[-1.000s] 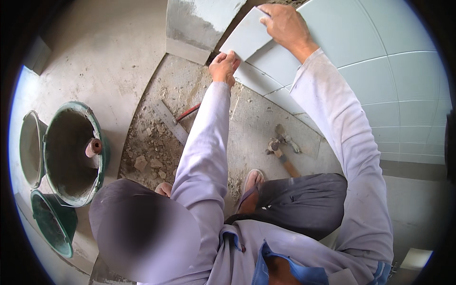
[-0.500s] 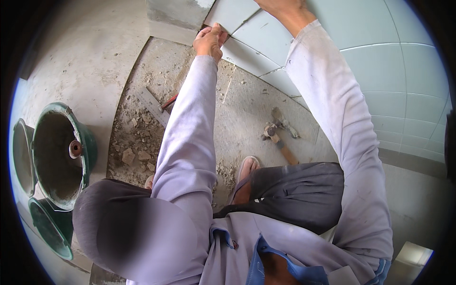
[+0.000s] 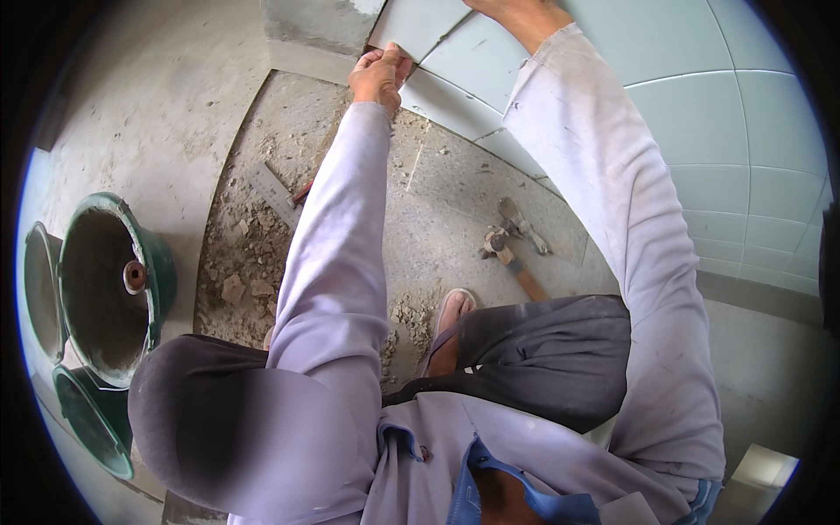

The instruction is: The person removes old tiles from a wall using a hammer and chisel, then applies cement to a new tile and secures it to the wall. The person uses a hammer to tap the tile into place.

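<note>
My left hand is at the lower corner of a pale wall tile, beside the grey plastered block. Its fingers are curled and the thumb points up against the tile's lower edge; whatever may lie between them is hidden. Higher and to the right, my right hand reaches over the tiled wall. The picture's top edge cuts off its fingers, so their hold does not show. A dark gap runs between the tiles just below the left hand's tile.
On the floor between my arms lie a wooden-handled hammer and a small metal tool. A metal straightedge rests among rubble, near a red-handled tool. Green buckets stand at the left. My sandalled foot is below.
The view has shifted slightly, and both arms appear a little farther left. Both hands stay at about the same places on the wall.
</note>
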A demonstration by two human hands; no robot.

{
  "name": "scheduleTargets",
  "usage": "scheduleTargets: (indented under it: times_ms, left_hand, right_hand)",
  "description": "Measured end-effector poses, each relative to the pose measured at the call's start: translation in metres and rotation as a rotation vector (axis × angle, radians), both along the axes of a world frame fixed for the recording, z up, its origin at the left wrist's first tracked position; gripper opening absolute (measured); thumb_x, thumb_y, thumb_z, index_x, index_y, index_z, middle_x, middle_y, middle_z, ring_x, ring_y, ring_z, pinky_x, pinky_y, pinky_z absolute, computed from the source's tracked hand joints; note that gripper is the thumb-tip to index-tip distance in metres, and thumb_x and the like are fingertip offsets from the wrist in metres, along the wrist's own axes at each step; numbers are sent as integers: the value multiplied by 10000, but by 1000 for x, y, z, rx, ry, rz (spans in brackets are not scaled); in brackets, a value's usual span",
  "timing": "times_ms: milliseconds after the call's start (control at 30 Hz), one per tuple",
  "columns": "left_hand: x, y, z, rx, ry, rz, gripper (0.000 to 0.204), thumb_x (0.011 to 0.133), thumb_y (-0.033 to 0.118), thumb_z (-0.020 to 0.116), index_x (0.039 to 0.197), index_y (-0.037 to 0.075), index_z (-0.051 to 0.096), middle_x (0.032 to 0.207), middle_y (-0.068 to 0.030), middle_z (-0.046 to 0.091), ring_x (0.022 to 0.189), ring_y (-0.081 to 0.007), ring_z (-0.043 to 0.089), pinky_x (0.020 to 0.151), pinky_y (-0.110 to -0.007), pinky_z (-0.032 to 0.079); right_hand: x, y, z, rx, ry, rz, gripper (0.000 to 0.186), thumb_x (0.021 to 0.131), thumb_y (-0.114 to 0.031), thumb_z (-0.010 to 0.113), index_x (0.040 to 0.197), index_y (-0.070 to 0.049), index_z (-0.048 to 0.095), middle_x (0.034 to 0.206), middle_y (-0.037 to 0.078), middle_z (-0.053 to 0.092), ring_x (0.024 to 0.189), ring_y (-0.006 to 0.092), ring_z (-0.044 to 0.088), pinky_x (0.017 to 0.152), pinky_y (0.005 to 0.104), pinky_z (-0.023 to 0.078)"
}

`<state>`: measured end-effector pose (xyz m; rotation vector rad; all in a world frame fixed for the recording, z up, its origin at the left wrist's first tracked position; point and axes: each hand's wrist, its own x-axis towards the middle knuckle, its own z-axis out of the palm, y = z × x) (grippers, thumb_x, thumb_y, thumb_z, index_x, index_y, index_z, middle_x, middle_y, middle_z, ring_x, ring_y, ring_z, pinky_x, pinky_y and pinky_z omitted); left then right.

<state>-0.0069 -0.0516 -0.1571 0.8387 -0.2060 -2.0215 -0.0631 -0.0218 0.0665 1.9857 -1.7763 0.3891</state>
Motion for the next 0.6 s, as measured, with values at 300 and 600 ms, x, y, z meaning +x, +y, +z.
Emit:
scheduleTargets:
  times_ms: [300,600]
  left_hand:
    - [51,19,-25,-251,-118,-389,151,878,83,621,814,75,484,871,-86,604,795,-192,626,860,-360,546]
    - [127,88,-46,-475,-919,-1132,181,791,136,730,854,-13,646,770,-90,675,642,-164,670,589,-254,583]
  right_hand:
    - [9,30,-3,82,-69,-69,116,736,-86,544,674,2,587,721,221,610,712,393,612,631,475,474]
    - [-57,254,-198,544,-1027,-504,189,777,-153,649,743,-21,519,636,111,567,650,214,609,597,368,461]
